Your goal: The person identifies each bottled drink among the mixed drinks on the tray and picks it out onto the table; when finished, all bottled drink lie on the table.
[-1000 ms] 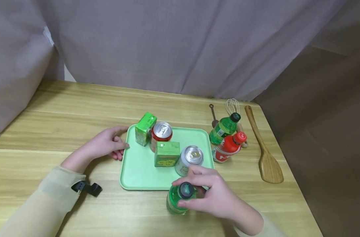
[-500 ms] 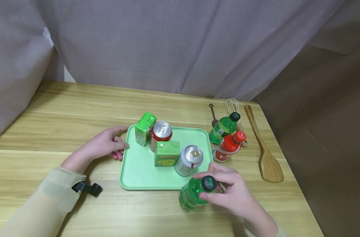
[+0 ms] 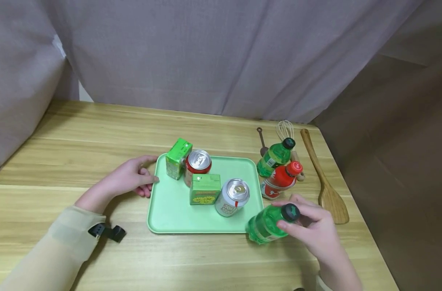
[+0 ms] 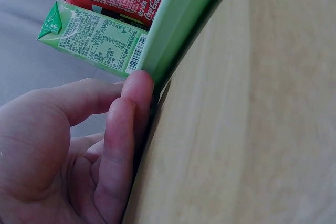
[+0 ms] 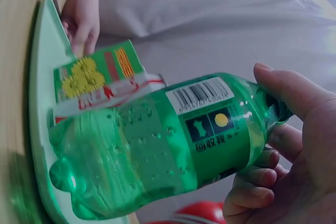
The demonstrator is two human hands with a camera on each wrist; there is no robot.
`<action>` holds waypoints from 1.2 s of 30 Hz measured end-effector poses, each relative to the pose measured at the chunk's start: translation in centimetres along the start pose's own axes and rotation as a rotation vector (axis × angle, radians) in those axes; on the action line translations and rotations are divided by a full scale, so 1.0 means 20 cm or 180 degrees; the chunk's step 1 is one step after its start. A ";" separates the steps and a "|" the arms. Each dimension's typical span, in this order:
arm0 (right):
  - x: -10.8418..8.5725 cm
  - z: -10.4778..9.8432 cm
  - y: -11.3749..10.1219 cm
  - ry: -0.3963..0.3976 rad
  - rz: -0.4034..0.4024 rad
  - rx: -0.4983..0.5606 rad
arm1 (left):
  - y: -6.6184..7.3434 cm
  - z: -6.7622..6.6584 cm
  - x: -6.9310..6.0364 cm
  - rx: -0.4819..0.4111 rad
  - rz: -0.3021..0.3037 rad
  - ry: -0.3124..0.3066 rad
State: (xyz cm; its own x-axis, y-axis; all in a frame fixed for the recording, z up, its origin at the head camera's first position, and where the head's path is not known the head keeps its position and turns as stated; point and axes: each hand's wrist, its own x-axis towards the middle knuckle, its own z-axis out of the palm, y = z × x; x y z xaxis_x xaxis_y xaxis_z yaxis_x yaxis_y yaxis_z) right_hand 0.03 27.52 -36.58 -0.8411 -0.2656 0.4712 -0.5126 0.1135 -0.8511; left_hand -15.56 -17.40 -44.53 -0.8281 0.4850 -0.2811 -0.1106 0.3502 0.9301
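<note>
My right hand (image 3: 315,226) grips a green plastic soda bottle (image 3: 266,224) by its neck, just below the black cap. The bottle tilts, its base overlapping the near right corner of the light green tray (image 3: 173,218); whether it touches the tray I cannot tell. At the tray's left rim, the fingertips of my left hand (image 3: 127,178) touch the edge. On the tray stand a bright green drink carton (image 3: 178,157), a red Coca-Cola can (image 3: 198,163), a pale green carton with yellow flowers (image 3: 205,190) and a silver-white can (image 3: 232,198). In the right wrist view the bottle (image 5: 157,140) partly hides the tray.
Right of the tray stand another green bottle (image 3: 275,157) and a red-capped bottle (image 3: 282,180), which appears to be in a cup. Beyond them lie a whisk (image 3: 285,130), a dark brown utensil (image 3: 261,139) and a wooden spatula (image 3: 331,202). Grey cloth (image 3: 206,60) hangs behind the table.
My right hand has carried the green bottle rightward and slightly away from me, from the tray's front edge to its near right corner; the bottle now tilts more. My left hand has stayed put.
</note>
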 end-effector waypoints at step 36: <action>-0.04 -0.16 0.07 0.1355 0.1124 -0.0325 | 0.00 0.00 0.00 0.0081 0.0010 0.0044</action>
State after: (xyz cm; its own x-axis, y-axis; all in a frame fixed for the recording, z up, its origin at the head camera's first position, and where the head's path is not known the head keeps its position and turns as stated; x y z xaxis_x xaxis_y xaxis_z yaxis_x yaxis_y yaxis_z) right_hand -0.58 30.91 -37.52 -0.9492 0.2129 0.2317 -0.1836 0.2231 -0.9573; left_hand -15.46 -17.34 -44.48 -0.8359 0.4751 -0.2748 -0.0941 0.3692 0.9246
